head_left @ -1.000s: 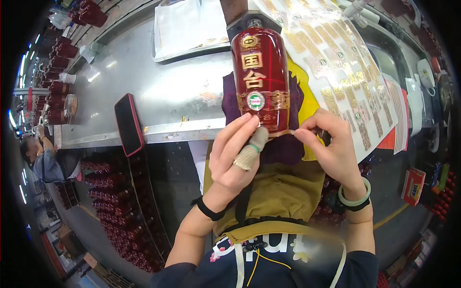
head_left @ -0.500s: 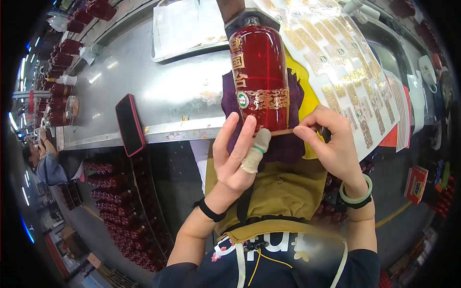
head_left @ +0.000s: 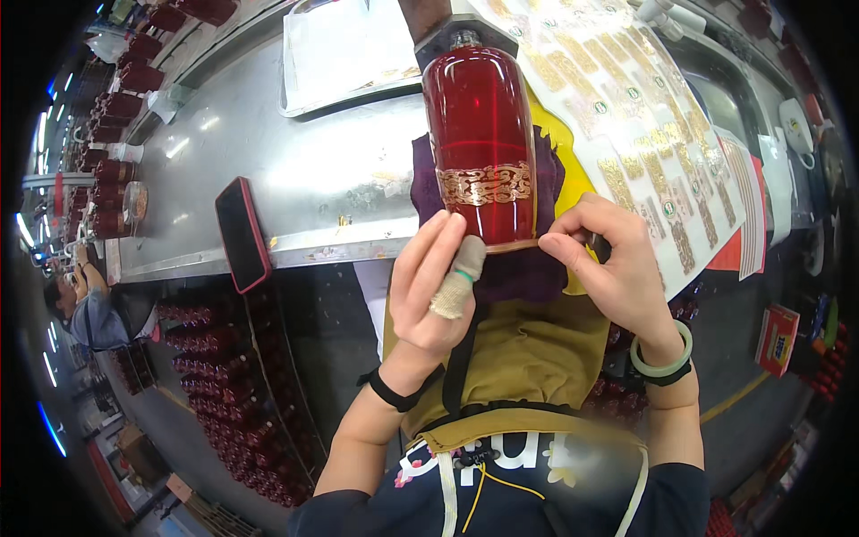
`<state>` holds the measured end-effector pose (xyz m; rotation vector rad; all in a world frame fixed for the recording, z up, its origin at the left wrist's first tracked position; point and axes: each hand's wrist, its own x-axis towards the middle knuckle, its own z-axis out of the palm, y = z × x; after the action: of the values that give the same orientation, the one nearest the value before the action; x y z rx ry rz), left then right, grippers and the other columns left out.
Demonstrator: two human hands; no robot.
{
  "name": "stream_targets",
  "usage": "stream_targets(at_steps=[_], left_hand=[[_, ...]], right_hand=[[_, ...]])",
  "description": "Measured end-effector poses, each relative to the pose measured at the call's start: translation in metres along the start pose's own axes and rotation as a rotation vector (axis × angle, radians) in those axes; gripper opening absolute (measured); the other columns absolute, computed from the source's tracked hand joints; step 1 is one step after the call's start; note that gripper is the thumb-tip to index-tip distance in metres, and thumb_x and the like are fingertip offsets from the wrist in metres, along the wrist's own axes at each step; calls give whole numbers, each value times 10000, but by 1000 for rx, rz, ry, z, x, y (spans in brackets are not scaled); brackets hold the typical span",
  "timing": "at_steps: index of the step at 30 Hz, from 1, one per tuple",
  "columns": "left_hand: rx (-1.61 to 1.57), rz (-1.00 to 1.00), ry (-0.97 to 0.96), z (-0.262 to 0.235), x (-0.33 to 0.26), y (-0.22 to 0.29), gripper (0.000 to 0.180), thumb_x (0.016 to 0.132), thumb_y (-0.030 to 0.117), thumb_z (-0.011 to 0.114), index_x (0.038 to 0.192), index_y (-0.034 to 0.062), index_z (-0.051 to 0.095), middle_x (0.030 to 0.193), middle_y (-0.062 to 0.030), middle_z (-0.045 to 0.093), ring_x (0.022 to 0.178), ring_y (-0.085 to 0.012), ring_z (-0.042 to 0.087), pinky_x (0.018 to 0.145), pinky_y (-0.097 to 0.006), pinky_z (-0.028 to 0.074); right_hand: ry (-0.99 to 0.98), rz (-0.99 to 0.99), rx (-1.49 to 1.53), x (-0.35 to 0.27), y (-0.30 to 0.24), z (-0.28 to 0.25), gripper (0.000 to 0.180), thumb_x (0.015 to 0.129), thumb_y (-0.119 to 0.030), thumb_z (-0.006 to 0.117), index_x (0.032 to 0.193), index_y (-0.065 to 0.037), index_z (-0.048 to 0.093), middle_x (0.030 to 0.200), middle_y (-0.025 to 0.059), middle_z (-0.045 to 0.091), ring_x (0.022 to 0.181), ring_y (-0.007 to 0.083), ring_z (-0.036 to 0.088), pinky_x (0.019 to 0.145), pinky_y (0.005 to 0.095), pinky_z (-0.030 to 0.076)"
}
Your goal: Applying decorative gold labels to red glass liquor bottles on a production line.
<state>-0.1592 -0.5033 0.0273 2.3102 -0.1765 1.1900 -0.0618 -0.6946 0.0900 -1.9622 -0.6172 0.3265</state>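
A red glass bottle [head_left: 479,107] lies with its neck pointing away, over a dark purple cloth [head_left: 425,179]. Around its lower body runs an ornate gold band [head_left: 488,184]. My left hand [head_left: 434,286] rests at the bottle's lower left, fingers stretched out and touching the glass; a grey cover and a beige wrap sit on one digit, near the base edge. At the lower right corner, my right hand [head_left: 608,255] has thumb and forefinger pinched together beside the base. A thin tan line along the base leads toward that pinch; whether it is a strip or the rim I cannot tell.
White sheets of gold decals [head_left: 617,107] lie to the right over yellow material [head_left: 550,125]. A metal tray [head_left: 358,89] sits at the back. The phone [head_left: 242,234] lies at the table's left edge. Rows of red bottles [head_left: 219,385] stand below; a person [head_left: 98,300] is far left.
The bottle has rolled leftward, so its gold lettering and round green-and-white emblem are out of sight. My left hand has slid slightly left; the right has barely moved.
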Motion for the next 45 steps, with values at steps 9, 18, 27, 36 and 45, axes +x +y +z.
stream_targets(at_steps=[9,18,27,36,45], left_hand=[[19,37,-100,5,6,9,132,911,-51,705,1032,-22,748,1296,-174,684,1209,-371,624,957,-443,581],[-50,-100,8,3,-3,-1,377,782,-140,805,1134,-123,670,1192,-227,710,1096,-384,713,920,-424,615],[24,20,-43,-1,2,2,337,786,-151,770,1110,-123,677,1230,-222,700,1122,-394,689,934,-435,601],[112,54,-70,1,11,14,233,812,-96,792,1008,-59,671,1272,-212,678,1212,-412,630,981,-441,573],[-202,-286,82,7,-5,0,244,788,-117,797,1016,-51,740,1207,-160,695,1083,-359,716,877,-392,638]], right_hand=[[4,18,-8,0,3,1,170,900,-130,785,870,18,708,744,105,627,664,203,589,637,331,454],[-16,11,9,2,-1,1,153,891,-113,792,874,15,709,746,105,623,648,198,575,624,332,452],[12,-15,-7,-4,-3,-6,163,888,-124,798,862,8,706,739,102,616,654,203,571,622,339,442],[-8,29,-9,2,4,-1,187,907,-148,779,873,19,702,753,116,627,672,221,598,639,350,457],[10,-6,35,2,1,5,157,891,-102,787,884,31,704,767,106,638,671,198,607,642,326,481]])
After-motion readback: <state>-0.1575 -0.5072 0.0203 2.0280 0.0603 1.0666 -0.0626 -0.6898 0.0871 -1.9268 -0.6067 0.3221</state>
